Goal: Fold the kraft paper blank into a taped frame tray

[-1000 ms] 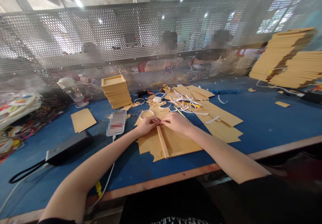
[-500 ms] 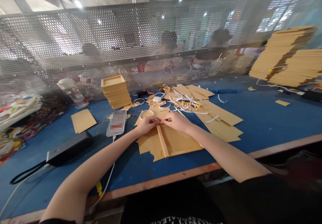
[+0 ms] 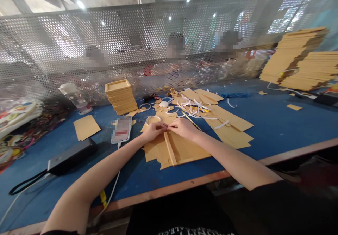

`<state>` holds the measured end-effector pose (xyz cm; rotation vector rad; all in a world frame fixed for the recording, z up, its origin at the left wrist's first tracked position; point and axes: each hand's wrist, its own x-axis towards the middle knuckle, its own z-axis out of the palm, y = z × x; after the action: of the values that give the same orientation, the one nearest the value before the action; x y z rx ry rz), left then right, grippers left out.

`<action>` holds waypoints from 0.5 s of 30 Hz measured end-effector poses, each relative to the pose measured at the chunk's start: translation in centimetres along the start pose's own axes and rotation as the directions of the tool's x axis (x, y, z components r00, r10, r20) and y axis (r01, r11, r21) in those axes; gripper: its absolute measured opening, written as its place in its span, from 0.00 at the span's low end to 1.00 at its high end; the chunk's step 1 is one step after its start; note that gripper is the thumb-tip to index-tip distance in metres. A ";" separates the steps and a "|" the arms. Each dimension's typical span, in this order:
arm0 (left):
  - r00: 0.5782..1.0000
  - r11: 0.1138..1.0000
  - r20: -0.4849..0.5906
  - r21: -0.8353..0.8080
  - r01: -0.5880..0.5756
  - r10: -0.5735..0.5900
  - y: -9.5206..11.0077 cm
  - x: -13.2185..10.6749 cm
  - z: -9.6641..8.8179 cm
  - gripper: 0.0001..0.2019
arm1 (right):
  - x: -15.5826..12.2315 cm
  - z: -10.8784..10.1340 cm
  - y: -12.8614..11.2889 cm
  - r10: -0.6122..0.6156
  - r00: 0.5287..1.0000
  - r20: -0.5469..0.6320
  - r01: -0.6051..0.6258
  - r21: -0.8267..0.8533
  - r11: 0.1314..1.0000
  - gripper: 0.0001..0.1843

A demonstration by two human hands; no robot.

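A shallow brown cardboard tray (image 3: 185, 150) lies on loose cardboard sheets on the blue table (image 3: 274, 129), straight ahead of me. My left hand (image 3: 153, 130) and my right hand (image 3: 183, 127) meet at the tray's far corner. Both have their fingers pinched together on the far edge, on what looks like a thin strip too small to make out. A roll of clear tape (image 3: 153, 118) lies just beyond my left hand.
A stack of finished trays (image 3: 120, 96) stands at the back left. White strips (image 3: 194, 107) litter cardboard sheets behind. A phone (image 3: 121, 129), a black power bank (image 3: 71, 155) and a bottle (image 3: 75, 97) sit left. Tall cardboard stacks (image 3: 301, 59) stand far right. People work behind a perforated screen (image 3: 132, 48).
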<state>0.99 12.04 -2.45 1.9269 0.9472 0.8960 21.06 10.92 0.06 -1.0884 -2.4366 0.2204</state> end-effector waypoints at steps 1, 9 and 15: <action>1.000 1.000 -0.001 -0.001 0.000 0.000 -0.1 0.0 0.0 0.14 | 0.0 0.0 -0.1 -0.003 1.000 -0.002 0.003 -0.022 1.000 0.10; 1.000 1.000 -0.008 -0.008 -0.009 0.009 -0.3 0.0 0.0 0.12 | 0.0 -0.1 -0.7 -0.095 0.995 0.016 0.096 -0.225 0.970 0.12; 1.000 1.000 0.003 -0.007 -0.014 0.014 -0.2 0.0 0.0 0.12 | -0.1 -0.1 -1.0 -0.128 0.992 0.013 0.127 -0.274 0.953 0.12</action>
<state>0.94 12.11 -2.66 1.9304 0.9286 0.9038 20.50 10.17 0.45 -1.0337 -2.5754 -0.1681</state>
